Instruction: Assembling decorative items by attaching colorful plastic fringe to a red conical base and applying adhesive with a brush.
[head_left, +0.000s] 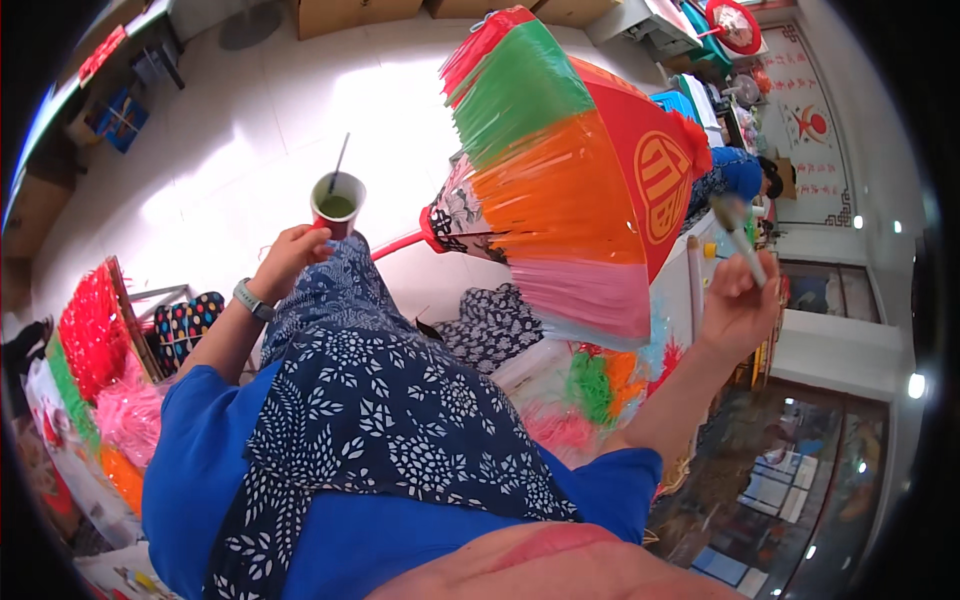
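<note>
Over glossy pale flooring (235, 190) the left grip (293, 252) clasps a cup (335, 223); the right grip (738, 303) holds a brush (741, 240).

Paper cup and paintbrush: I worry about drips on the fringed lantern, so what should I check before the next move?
1. Left hand gripping the paper cup: ok, fingers against its lower side.
2. Green liquid in the cup: ok, visible inside.
3. Cup free of loose tools: not ok, a thin stick stands in it.
4. Right hand holding the paintbrush by its handle: ok.
5. Bristles free of drips: cannot tell, blurred.
6. Cup apart from the fringed lantern: ok.
</note>
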